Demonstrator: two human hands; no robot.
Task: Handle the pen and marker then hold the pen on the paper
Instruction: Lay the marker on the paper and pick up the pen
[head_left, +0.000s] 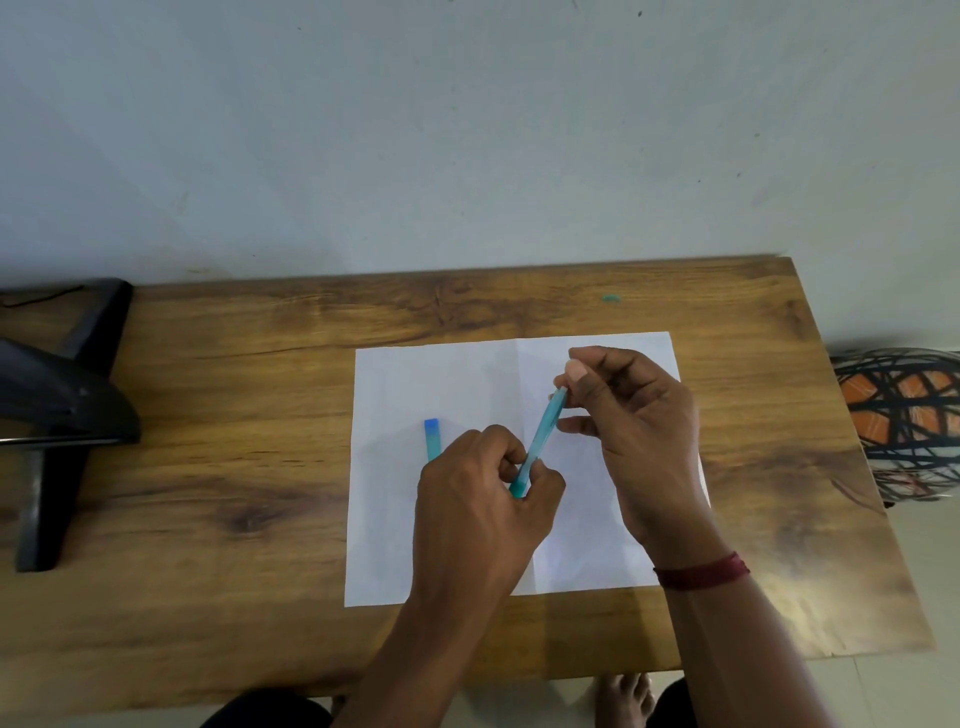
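Note:
A white sheet of paper lies on the wooden table. Above it I hold a slim translucent teal pen with both hands. My left hand pinches its lower, darker end. My right hand pinches its upper end between thumb and fingers. A second blue-teal stick, the marker, lies on the paper just left of my left hand, which hides its lower part.
A black stand or chair base sits at the table's left end. A patterned ball-like object is beyond the right edge. A small teal speck lies near the table's far edge. My bare foot shows below the near edge.

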